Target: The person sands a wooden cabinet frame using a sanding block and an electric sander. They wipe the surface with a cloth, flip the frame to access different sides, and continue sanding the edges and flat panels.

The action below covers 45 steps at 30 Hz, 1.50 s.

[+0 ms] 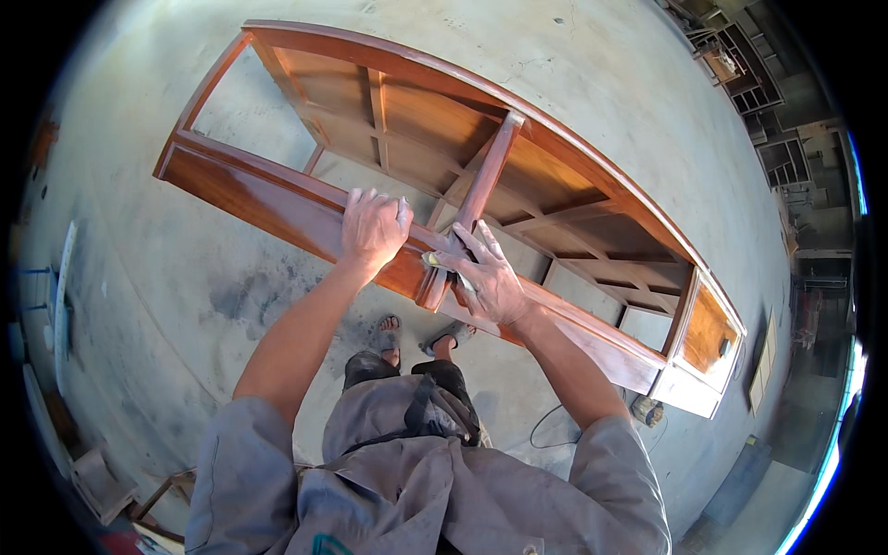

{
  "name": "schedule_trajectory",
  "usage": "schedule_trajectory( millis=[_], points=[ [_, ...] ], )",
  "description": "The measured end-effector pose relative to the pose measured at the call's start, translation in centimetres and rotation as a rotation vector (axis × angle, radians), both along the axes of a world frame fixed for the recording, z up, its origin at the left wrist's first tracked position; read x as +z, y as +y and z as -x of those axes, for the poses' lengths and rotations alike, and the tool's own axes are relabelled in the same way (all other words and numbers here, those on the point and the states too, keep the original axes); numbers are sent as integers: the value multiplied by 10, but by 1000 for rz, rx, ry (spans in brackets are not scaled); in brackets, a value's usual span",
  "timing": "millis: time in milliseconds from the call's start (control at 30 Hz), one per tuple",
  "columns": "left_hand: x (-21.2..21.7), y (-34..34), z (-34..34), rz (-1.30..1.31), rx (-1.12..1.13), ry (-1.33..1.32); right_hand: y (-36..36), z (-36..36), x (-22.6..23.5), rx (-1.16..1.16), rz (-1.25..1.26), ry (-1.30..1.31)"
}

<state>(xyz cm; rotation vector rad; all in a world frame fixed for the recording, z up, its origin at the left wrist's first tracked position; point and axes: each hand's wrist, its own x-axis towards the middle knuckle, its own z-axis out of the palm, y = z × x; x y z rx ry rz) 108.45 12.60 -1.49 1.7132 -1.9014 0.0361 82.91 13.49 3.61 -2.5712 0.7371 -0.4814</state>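
Reddish-brown open wooden cabinet frame spans both sides of its dust-whitened wooden middle post. Right hand at post's near end, fingers closed on a small yellowish pad. Left hand curled over the rail left of post; can't tell if holding anything. I read hand-sanding; next stroke calls for light, even pressure. Grey floor beyond post.

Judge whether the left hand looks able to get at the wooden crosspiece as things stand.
Probably yes: the left hand is at the front rail, just left of the crosspiece, whose far stretch lies uncovered.
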Motion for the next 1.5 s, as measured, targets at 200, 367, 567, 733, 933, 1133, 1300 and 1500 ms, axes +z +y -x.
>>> schedule_trajectory(
  millis=[200,367,567,733,933,1133,1300,1500],
  points=[
    [-4,0,-5,5,10,-9,90,-15,-13,-593,13,-98],
    [1,-6,0,2,-11,-62,152,-60,-43,-734,-51,-145],
    [-7,-8,-5,79,-46,-92,137,-73,-28,-835,-139,-170],
    [-5,-7,-4,40,-56,-83,141,-62,-32,-802,-114,-120],
    [-5,-6,-8,60,-45,-82,140,-2,-9,-447,-61,-135],
    [-3,-6,-4,82,-28,-66,51,86,5,-62,99,475],
    [-2,-8,-2,36,-10,-66,29,129,1,113,135,456],
    [-2,0,-2,21,28,-83,22,78,8,148,64,324]
  ],
)
